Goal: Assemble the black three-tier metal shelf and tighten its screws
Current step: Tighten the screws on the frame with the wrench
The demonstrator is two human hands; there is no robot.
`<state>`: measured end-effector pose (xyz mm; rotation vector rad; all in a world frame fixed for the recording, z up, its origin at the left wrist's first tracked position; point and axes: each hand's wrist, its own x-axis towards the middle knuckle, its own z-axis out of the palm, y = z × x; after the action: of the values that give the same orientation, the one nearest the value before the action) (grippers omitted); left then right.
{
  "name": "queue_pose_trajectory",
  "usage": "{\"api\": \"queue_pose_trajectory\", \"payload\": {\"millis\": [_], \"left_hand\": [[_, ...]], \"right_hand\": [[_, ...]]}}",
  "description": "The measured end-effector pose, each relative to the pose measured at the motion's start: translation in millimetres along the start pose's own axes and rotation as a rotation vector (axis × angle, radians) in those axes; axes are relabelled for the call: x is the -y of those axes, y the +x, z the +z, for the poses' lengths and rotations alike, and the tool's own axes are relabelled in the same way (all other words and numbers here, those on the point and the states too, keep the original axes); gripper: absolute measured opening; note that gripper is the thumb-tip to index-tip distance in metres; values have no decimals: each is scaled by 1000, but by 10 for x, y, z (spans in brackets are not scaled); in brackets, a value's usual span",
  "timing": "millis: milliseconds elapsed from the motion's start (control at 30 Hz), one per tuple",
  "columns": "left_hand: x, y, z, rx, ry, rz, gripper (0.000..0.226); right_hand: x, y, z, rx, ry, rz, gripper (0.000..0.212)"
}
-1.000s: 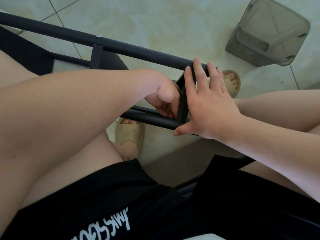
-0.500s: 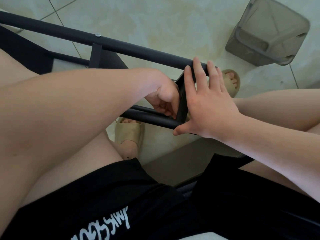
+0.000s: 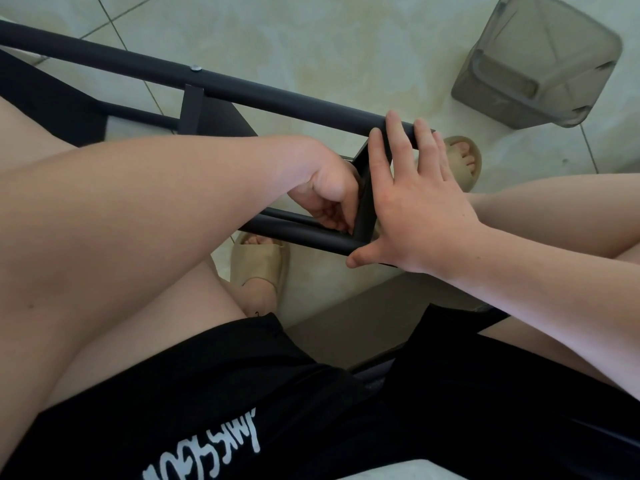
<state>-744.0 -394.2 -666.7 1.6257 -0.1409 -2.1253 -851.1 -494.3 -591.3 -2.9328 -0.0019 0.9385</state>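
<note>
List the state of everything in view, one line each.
Shelf frame, lying sideways in front of the person.
Screw, seated in the upper tube.
Left hand, fingers curled inside the end crossbar; contents hidden.
Right hand, flat, pressed against the frame's end.
Grey bin, on the floor, apart from the frame.

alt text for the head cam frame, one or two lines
Seated person's right hand presses flat, fingers straight, against the end of a black metal shelf frame, while the left hand curls inside the frame at that end; what it holds, if anything, is hidden. A grey plastic bin sits on the tiled floor beyond.
</note>
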Motion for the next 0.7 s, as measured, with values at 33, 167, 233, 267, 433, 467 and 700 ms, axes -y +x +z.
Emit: {"api": "queue_pose_trajectory", "payload": {"millis": [33, 167, 233, 267, 433, 467, 700], "left_hand": [[2, -3, 2, 0, 1, 4, 42], [9, -14, 10, -2, 8, 19, 43], [15, -16, 8, -3, 13, 17, 43], [17, -14, 1, -3, 22, 12, 42], [-1, -42, -72, -21, 195, -60, 26], [-10, -49, -82, -32, 228, -65, 23], [-61, 23, -61, -41, 235, -69, 19]], "right_hand": [[0, 1, 0, 0, -1, 0, 158], [1, 2, 0, 2, -1, 0, 158], [0, 1, -4, 2, 0, 0, 158], [-2, 1, -6, 2, 1, 0, 157], [6, -3, -19, 13, -3, 0, 157], [11, -5, -21, 14, -4, 2, 157], [33, -5, -50, 30, 5, 10, 157]]}}
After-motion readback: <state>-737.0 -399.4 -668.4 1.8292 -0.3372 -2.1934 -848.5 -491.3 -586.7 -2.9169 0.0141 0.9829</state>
